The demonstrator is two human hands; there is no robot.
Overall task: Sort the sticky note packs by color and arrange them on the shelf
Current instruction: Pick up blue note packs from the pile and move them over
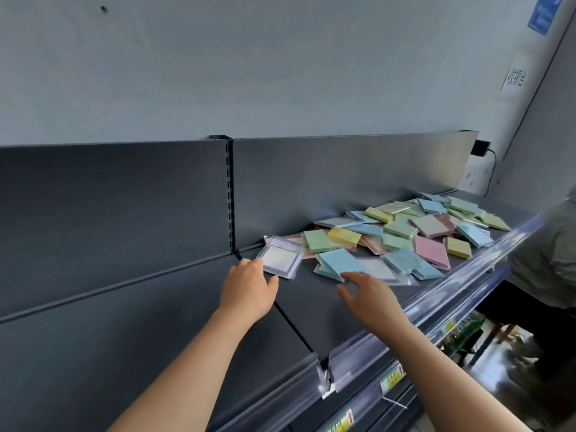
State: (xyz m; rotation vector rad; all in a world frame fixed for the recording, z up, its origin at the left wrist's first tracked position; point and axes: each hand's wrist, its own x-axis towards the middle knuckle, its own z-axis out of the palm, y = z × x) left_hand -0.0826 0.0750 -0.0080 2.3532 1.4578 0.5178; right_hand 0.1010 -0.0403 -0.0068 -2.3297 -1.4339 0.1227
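A loose heap of sticky note packs (402,229) in blue, green, yellow, pink and white lies on the right part of the dark grey shelf (305,307). My left hand (249,283) holds the near edge of a white pack with a purple border (282,257) at the heap's left end. My right hand (367,294) hovers with spread fingers just in front of a blue pack (338,260), its fingertips near the pack's edge. A white pack (378,269) lies beside the blue one.
The shelf's left section (124,307) holds nothing; an upright slotted post (230,194) divides the back panel. A clear price rail (436,307) runs along the front edge. A person in grey (548,254) stands at the right.
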